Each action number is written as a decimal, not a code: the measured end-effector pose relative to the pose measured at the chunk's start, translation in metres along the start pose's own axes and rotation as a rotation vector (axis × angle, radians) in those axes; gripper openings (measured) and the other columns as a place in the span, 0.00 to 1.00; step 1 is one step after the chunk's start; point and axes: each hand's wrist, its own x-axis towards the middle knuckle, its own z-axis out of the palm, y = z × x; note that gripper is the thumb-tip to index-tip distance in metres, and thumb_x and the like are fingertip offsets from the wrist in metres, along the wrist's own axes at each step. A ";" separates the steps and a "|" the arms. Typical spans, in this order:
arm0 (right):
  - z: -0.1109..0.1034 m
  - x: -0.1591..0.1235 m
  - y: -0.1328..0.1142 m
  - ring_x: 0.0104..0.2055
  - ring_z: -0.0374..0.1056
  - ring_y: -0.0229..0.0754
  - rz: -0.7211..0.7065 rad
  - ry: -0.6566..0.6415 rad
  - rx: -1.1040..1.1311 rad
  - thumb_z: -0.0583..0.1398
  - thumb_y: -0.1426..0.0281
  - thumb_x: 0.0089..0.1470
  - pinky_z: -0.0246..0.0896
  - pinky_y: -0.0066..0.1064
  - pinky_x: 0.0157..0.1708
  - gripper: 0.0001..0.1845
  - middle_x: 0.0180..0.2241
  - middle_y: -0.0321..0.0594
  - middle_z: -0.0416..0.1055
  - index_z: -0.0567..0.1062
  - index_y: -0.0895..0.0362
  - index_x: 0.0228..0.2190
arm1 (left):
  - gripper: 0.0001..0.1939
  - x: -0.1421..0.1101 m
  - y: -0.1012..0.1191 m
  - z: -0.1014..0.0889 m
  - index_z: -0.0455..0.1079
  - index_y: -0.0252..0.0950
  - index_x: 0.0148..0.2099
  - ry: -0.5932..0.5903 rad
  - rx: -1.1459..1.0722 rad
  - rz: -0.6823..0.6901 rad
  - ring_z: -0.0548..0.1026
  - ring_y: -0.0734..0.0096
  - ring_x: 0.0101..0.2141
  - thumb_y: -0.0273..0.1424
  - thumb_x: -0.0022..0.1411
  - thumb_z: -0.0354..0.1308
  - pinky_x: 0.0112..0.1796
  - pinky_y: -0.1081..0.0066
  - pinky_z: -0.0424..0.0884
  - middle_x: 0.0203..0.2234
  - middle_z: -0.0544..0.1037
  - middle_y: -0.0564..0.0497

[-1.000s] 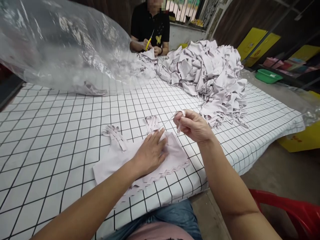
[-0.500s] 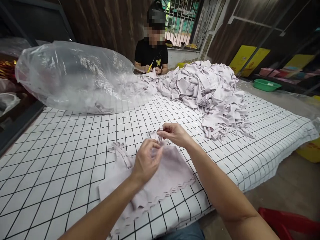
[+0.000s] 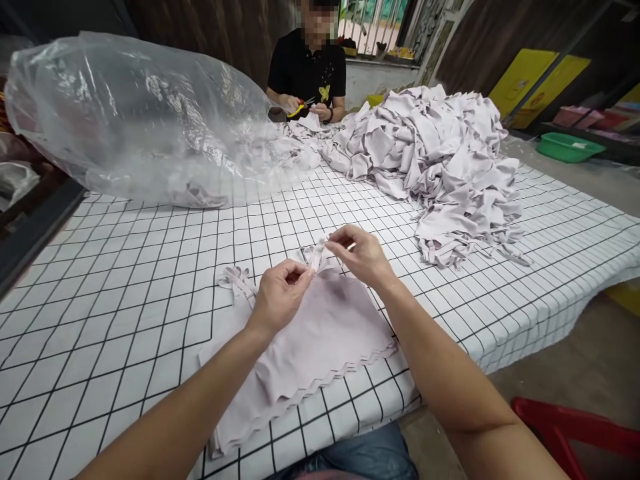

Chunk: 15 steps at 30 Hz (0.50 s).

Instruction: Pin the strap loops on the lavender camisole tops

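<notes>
Pale pink camisoles (image 3: 330,327) with thin straps and wavy hems lie stacked flat in front of me. At the top edge of the stack, my left hand (image 3: 281,292) is closed, pinching the base of a strap (image 3: 317,256) between thumb and fingertips. Just to the right and a little higher, my right hand (image 3: 364,257) is closed too, its thumb and forefinger on the upper part of that strap. Another bunch of straps (image 3: 237,280) sticks out at the stack's upper left, beyond my left wrist.
A white table with a black grid cloth (image 3: 125,293) carries a large heap of pale garments (image 3: 425,147) at back right. A big clear plastic bag (image 3: 135,120) lies at back left. Across the table a person (image 3: 307,73) holds yellow-handled scissors (image 3: 299,108). A red stool (image 3: 575,433) stands at lower right.
My left hand has closed on the base of the strap, its fingers having been looser before. My right hand has shifted slightly right. The whole view has tilted downward.
</notes>
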 end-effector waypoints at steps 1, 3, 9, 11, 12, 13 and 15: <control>-0.002 0.000 -0.002 0.35 0.64 0.40 -0.076 0.081 -0.072 0.62 0.60 0.56 0.62 0.35 0.38 0.12 0.35 0.41 0.71 0.73 0.56 0.32 | 0.09 0.000 0.000 0.000 0.72 0.34 0.31 0.002 0.027 0.027 0.72 0.72 0.30 0.33 0.61 0.57 0.34 0.72 0.68 0.28 0.75 0.52; -0.006 -0.001 -0.006 0.43 0.63 0.44 -0.244 0.023 -0.160 0.60 0.61 0.58 0.58 0.39 0.46 0.10 0.41 0.43 0.71 0.74 0.55 0.37 | 0.08 -0.001 0.000 0.000 0.72 0.35 0.31 -0.007 0.083 0.089 0.72 0.71 0.31 0.31 0.61 0.55 0.35 0.71 0.69 0.29 0.75 0.51; -0.006 -0.006 -0.012 0.47 0.58 0.46 -0.357 -0.564 -0.250 0.55 0.61 0.63 0.50 0.41 0.48 0.14 0.40 0.40 0.74 0.74 0.51 0.47 | 0.07 -0.003 -0.002 0.000 0.73 0.35 0.33 -0.037 0.242 0.173 0.72 0.70 0.31 0.27 0.60 0.54 0.33 0.70 0.68 0.31 0.75 0.50; -0.007 -0.006 -0.009 0.44 0.58 0.45 -0.348 -0.576 -0.279 0.56 0.59 0.62 0.50 0.40 0.47 0.14 0.36 0.40 0.73 0.75 0.52 0.44 | 0.08 -0.003 -0.001 -0.001 0.72 0.35 0.31 -0.043 0.277 0.185 0.71 0.70 0.31 0.27 0.61 0.53 0.33 0.70 0.67 0.28 0.74 0.51; -0.008 -0.006 -0.007 0.43 0.59 0.45 -0.348 -0.577 -0.286 0.57 0.59 0.61 0.50 0.40 0.47 0.14 0.35 0.39 0.73 0.76 0.52 0.42 | 0.08 -0.004 -0.001 -0.002 0.72 0.35 0.31 -0.048 0.286 0.192 0.71 0.70 0.31 0.27 0.61 0.53 0.33 0.71 0.67 0.28 0.74 0.51; -0.009 -0.006 -0.006 0.43 0.59 0.45 -0.347 -0.576 -0.287 0.57 0.58 0.61 0.50 0.40 0.47 0.14 0.34 0.40 0.72 0.76 0.53 0.41 | 0.08 -0.004 0.000 -0.003 0.72 0.35 0.31 -0.053 0.291 0.199 0.71 0.70 0.31 0.27 0.61 0.53 0.33 0.71 0.67 0.27 0.73 0.51; -0.011 -0.005 -0.004 0.44 0.59 0.45 -0.341 -0.581 -0.263 0.58 0.58 0.60 0.52 0.39 0.47 0.14 0.37 0.41 0.70 0.75 0.54 0.39 | 0.08 -0.005 0.001 -0.003 0.72 0.35 0.31 -0.066 0.294 0.213 0.71 0.71 0.32 0.26 0.61 0.53 0.34 0.70 0.67 0.28 0.73 0.52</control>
